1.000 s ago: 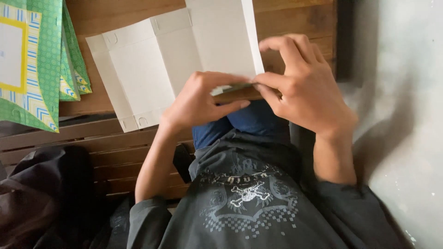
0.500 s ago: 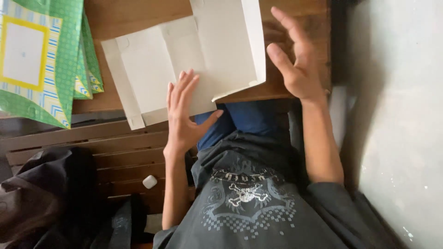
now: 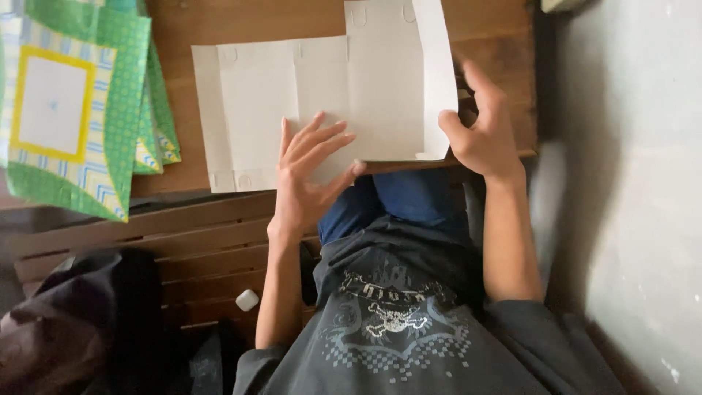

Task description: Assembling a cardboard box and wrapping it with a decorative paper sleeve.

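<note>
1. The card (image 3: 322, 95), a white sheet creased into panels, lies on the wooden table (image 3: 241, 22); its top edge is cut off by the frame.
2. The left hand (image 3: 311, 172) lies flat on the card's lower middle, fingers spread and loose, gripping nothing.
3. The right hand (image 3: 482, 132) is at the card's right edge, thumb against the raised right panel. Its fingers curl behind, and whether they pinch the card cannot be told.
4. Small slots mark the card's upper edge and lower left corner; they are too small to read further.
5. Green patterned bags (image 3: 80, 110) lie at the table's left, well apart from the card. The front one bears a white square in a yellow frame, with blue-striped corners; its left part is cut off.
6. A small white object (image 3: 247, 299) sits on the slatted bench (image 3: 197, 249) below; what it is cannot be made out.
7. A dark bag (image 3: 66, 329) is at lower left, dim.
</note>
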